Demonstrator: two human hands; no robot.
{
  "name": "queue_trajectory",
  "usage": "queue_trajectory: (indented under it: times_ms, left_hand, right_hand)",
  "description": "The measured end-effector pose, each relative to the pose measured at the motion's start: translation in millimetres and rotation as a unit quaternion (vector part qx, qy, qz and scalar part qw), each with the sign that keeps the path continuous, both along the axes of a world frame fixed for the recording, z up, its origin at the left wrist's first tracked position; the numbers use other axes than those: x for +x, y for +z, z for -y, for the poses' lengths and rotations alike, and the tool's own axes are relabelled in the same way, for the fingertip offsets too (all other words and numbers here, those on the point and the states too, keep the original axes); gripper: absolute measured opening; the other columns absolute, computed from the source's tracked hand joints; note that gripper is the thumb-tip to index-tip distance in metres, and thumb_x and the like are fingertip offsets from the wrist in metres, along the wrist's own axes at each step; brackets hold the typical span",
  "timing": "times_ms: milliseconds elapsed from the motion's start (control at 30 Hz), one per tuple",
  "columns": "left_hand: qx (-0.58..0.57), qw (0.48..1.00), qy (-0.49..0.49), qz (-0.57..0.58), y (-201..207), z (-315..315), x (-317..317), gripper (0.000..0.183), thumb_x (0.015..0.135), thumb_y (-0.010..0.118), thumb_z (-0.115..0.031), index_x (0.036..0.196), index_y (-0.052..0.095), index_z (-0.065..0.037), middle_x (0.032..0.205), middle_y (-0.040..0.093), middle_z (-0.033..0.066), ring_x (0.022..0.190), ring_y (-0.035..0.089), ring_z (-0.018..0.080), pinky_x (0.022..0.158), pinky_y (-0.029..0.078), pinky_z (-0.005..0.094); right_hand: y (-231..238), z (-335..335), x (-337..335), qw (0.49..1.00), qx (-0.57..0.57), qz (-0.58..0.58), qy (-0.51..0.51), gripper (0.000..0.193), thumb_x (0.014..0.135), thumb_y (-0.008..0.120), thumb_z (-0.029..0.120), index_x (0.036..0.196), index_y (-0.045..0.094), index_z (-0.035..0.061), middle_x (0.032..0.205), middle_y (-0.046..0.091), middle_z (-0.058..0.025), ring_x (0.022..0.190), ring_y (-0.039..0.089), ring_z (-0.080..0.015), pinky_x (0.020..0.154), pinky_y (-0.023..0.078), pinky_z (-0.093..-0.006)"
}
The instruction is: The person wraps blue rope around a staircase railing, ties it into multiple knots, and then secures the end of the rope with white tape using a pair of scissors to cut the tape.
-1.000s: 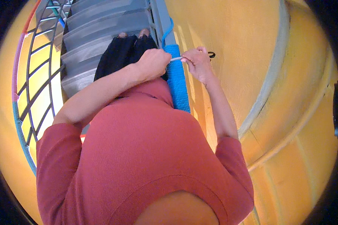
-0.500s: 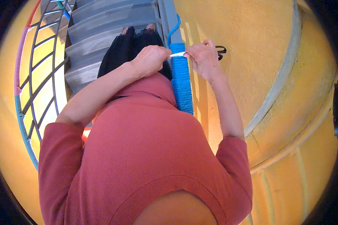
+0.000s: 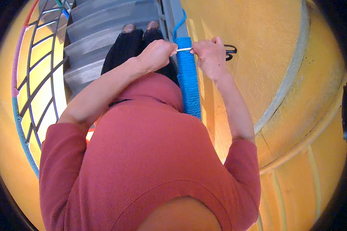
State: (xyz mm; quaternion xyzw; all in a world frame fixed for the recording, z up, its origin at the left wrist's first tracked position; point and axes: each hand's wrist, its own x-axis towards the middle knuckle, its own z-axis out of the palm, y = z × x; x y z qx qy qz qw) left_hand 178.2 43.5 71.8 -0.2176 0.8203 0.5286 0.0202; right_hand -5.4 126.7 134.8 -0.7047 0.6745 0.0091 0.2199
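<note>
A rail wrapped in blue cord (image 3: 189,81) runs beside my right hip. Across its upper part stretches a narrow white strip (image 3: 184,49), pulled taut between my hands; its material cannot be made out. My left hand (image 3: 160,54) is closed on the end of the strip left of the rail. On the other side, my right hand (image 3: 210,57) pinches the opposite end. Black loops like scissor handles (image 3: 231,52) stick out behind my right hand; the rest is hidden, and whether the hand holds them is unclear. A loose blue cord tail (image 3: 179,25) curls above the wrapping.
Grey stairs (image 3: 112,38) descend ahead, with my feet on a step. To the left is a dark metal lattice railing (image 3: 42,73) with a colourful wrapped handrail (image 3: 14,77). A yellow wall (image 3: 254,46) curves along the right.
Both hands have shifted slightly farther from me along the rail, with the strip still between them. The strip now looks thinner. The view has moved a little.
</note>
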Motion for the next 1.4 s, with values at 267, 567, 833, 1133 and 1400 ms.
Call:
queue_trajectory:
  times_ms: [267,567,833,1133,1400]
  left_hand:
    - [-0.023,0.998,-0.05,0.001,31,-12,5,0.006,0.075,0.054,-0.001,0.08,0.056,-0.004,0.075,0.061,0.0185,0.077,0.061,0.039,0.067,0.048,0.0465]
    - [-0.162,0.976,-0.145,0.025,30,20,-26,0.008,0.075,0.055,-0.002,0.083,0.057,-0.003,0.08,0.062,0.0178,0.081,0.062,0.0371,0.07,0.05,0.0461]
    - [-0.202,0.962,-0.168,0.079,46,21,-44,0.01,0.072,0.056,-0.003,0.081,0.06,-0.004,0.08,0.063,0.0187,0.081,0.062,0.0378,0.071,0.05,0.047]
    - [-0.216,0.943,-0.206,0.147,65,31,-50,0.008,0.072,0.055,-0.003,0.079,0.06,-0.003,0.074,0.062,0.0212,0.077,0.061,0.0415,0.067,0.047,0.0506]
    - [-0.236,0.901,-0.326,0.163,64,28,-88,0.01,0.072,0.056,-0.008,0.079,0.062,-0.004,0.074,0.063,0.0206,0.074,0.062,0.0403,0.066,0.049,0.05]
  right_hand:
    - [5,-32,-4,0.995,-0.052,0.08,-0.027,0.005,0.078,0.064,0.01,0.078,0.061,0.0139,0.073,0.061,-0.0035,0.075,0.06,-0.0208,0.08,0.038,-0.0398]
    - [-48,-42,-18,0.963,-0.172,0.157,-0.137,0.007,0.081,0.066,0.016,0.084,0.063,0.0107,0.076,0.063,-0.0045,0.075,0.06,-0.0214,0.085,0.038,-0.0385]
    - [-81,-52,-1,0.912,-0.219,0.247,-0.242,0.007,0.079,0.066,0.017,0.083,0.065,0.011,0.08,0.066,-0.0034,0.079,0.061,-0.0225,0.086,0.037,-0.0391]
    - [-88,-48,6,0.899,-0.213,0.281,-0.26,0.003,0.08,0.063,0.012,0.082,0.065,0.0114,0.073,0.064,0.0001,0.072,0.058,-0.017,0.082,0.034,-0.0335]
    - [-117,-66,21,0.848,-0.251,0.342,-0.318,0.004,0.08,0.066,0.015,0.081,0.064,0.011,0.076,0.064,-0.0064,0.078,0.061,-0.0239,0.078,0.041,-0.0377]
